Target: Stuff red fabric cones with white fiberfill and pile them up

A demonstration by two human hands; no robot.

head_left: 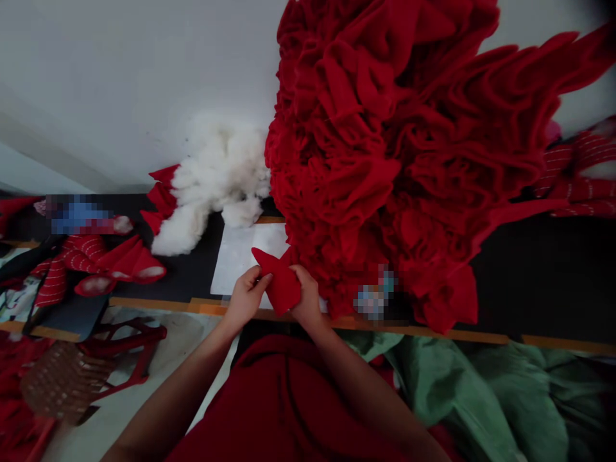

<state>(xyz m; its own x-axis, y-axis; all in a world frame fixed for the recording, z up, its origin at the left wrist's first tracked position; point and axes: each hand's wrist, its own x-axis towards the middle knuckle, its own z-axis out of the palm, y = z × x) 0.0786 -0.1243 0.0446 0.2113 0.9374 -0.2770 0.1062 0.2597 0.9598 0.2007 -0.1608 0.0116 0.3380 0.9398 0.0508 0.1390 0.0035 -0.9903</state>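
Between my two hands is a small red felt piece [283, 285] with a pointed tip toward the upper left. My left hand [250, 290] pinches its left edge between thumb and fingers. On the other side, my right hand [307, 295] grips the right edge, its fingertips partly hidden by the cloth. The piece is held up over the front edge of the table, near a white sheet of paper [231, 256]. Just beyond and to the right rises a tall heap of red felt pieces [337, 160].
White stuffing [216, 173] lies against the wall. Striped red stuffed pieces [81, 256] sit at left, more striped cloth [587, 173] at right. The black table [539, 276] has a taped front edge. A red chair [135, 359] stands lower left; green fabric [457, 385] hangs lower right.
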